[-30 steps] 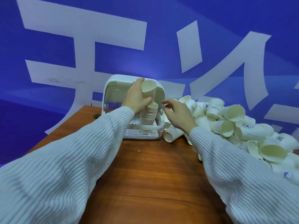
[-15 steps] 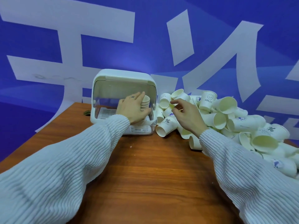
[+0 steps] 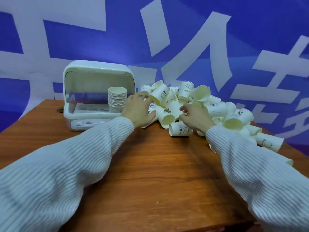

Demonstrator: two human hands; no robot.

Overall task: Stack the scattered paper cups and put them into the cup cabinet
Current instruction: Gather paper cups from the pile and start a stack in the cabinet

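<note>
Brown wood tabletop (image 3: 150, 181) fills the bottom of the frame. Two arms in white sleeves (image 3: 58, 173) reach up the middle. Left hand (image 3: 138, 109) and right hand (image 3: 194, 117) touch the pile of paper cups (image 3: 209, 108) at middle right, each grip loose, holding nothing. Farther back at middle left, the white cup cabinet (image 3: 98, 71) holds a stack of cups (image 3: 117, 99). Behind is a blue wall (image 3: 250, 22).

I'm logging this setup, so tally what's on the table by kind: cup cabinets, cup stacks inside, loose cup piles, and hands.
cup cabinet: 1
stack of paper cups inside it: 1
pile of loose paper cups: 1 (single cups too jumbled to count)
Hands: 2, left hand and right hand
Total: 5
</note>
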